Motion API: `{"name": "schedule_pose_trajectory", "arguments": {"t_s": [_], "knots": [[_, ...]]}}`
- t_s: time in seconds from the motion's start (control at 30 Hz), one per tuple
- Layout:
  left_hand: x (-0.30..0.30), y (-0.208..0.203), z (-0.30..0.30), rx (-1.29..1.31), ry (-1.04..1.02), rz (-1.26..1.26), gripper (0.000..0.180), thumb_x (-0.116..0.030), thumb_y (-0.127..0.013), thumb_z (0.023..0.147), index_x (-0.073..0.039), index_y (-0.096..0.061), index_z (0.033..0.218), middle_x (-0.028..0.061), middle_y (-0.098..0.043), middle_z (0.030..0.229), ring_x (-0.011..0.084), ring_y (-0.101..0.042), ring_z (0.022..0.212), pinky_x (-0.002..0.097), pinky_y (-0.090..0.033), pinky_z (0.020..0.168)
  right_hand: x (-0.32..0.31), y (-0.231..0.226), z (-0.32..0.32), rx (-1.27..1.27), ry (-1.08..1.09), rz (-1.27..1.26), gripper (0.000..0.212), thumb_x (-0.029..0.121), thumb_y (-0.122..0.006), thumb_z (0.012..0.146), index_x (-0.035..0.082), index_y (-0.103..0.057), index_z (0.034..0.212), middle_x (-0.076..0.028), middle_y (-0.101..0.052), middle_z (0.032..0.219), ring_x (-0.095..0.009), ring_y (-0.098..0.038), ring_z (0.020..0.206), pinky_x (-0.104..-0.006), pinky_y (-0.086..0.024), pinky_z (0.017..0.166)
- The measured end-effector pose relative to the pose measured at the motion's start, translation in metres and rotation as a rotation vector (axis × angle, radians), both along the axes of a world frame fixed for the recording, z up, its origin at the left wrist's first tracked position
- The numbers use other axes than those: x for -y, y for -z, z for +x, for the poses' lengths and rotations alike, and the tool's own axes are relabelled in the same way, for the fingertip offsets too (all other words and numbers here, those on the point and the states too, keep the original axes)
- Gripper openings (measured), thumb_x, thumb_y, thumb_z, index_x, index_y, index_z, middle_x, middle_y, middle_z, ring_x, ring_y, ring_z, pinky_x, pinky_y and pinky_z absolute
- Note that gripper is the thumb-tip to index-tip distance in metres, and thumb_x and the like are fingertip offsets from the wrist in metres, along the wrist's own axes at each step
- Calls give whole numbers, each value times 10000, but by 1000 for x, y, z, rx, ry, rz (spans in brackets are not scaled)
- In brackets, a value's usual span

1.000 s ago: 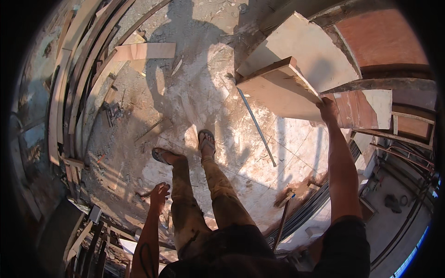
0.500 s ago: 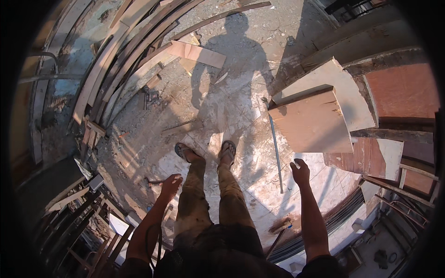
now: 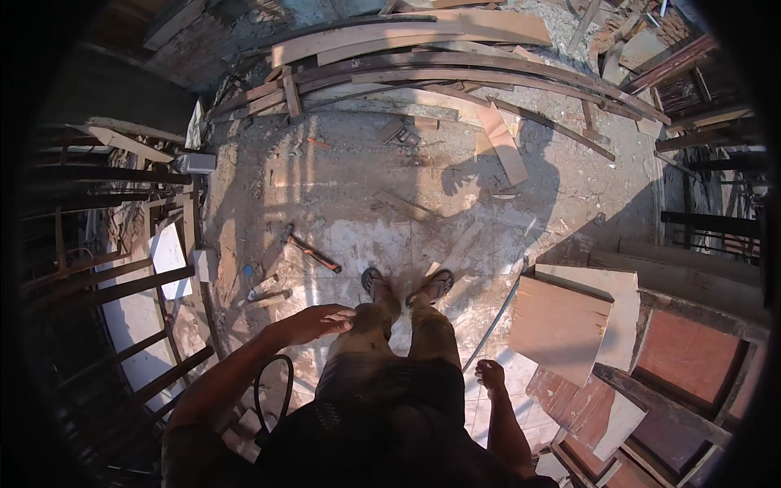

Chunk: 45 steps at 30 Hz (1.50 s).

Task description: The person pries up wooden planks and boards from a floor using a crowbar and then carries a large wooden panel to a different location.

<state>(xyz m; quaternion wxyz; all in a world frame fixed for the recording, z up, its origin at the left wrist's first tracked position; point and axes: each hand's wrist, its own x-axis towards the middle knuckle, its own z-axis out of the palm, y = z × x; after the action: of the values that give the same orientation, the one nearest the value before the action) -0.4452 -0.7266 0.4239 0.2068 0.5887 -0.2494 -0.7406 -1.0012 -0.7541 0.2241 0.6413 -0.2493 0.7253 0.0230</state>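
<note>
My left hand [image 3: 313, 324] is held in front of my left thigh, fingers stretched out and nothing in them. Beyond it on the floor lies a hammer [image 3: 316, 254] with an orange and black handle. My right hand [image 3: 490, 376] hangs at my right side, its fingers loosely curled and apart, with no object seen in it. Closest to that hand is a long thin grey rod [image 3: 496, 319], lying on the tiles. A square plywood piece [image 3: 561, 323] rests just right of the rod.
Long wooden planks [image 3: 488, 77] are heaped across the far side. Wooden frames with reddish panels [image 3: 687, 355] stack up at the right. Dark slatted frames [image 3: 106, 285] stand at the left, near a pale block [image 3: 205, 266]. Rubble and dust cover the floor [image 3: 342, 171].
My view and body have turned to the left, so the planks now lie ahead and the hammer shows fully. My left hand has swung in front of my thigh; my right fingers have curled more.
</note>
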Motion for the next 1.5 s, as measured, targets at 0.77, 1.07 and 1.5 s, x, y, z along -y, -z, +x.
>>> {"name": "schedule_pose_trajectory", "arguments": {"t_s": [0.77, 1.07, 1.5], "knots": [[-301, -265, -21, -267, -808, -437, 692, -550, -502, 1000, -69, -423, 1492, 132, -527, 1427, 259, -551, 1269, 454, -514, 990, 238, -108, 395, 165, -977, -66, 129, 197, -635, 921, 121, -624, 1024, -39, -598, 716, -202, -635, 625, -349, -469, 507], [-258, -356, -90, -209, -894, -235, 349, -328, -509, 1032, -97, -561, 1288, 56, -659, 1120, 186, -692, 963, 394, -633, 798, 267, -80, 540, 225, -1434, -29, 316, 180, -604, 963, 59, -562, 1252, -133, -664, 1012, -291, -689, 762, -424, -561, 627], [-233, -458, -205, 1541, -1861, -102, 919, -445, -828, 782, -105, -381, 1509, 219, -521, 1423, 370, -557, 1270, 510, -482, 1051, 238, -80, 646, 345, -2470, -318, 185, 176, -595, 966, 61, -668, 1091, -93, -696, 894, -202, -683, 675, -331, -554, 523]]}}
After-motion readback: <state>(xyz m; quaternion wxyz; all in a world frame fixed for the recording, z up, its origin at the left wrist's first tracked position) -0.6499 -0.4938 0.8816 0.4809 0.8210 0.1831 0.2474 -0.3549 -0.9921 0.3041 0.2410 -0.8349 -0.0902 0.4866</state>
